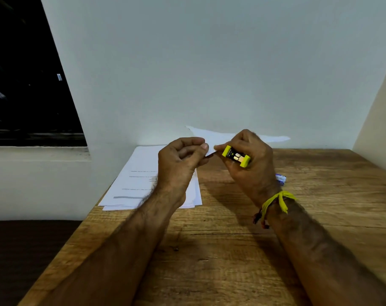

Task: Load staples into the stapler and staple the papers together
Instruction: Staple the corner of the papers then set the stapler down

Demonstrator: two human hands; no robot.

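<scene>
Now right hand (251,164) grips stapler (236,159) above table (220,250).

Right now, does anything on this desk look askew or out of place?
The paper stack is fanned unevenly, its bottom edges stepped at the wooden desk's left edge. Another sheet curls up against the wall behind the hands. Nothing looks spilled or damaged.

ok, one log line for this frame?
phase: loading staples | right hand: holds stapler | left hand: pinches staple strip at stapler | papers: on table, unstapled
</scene>
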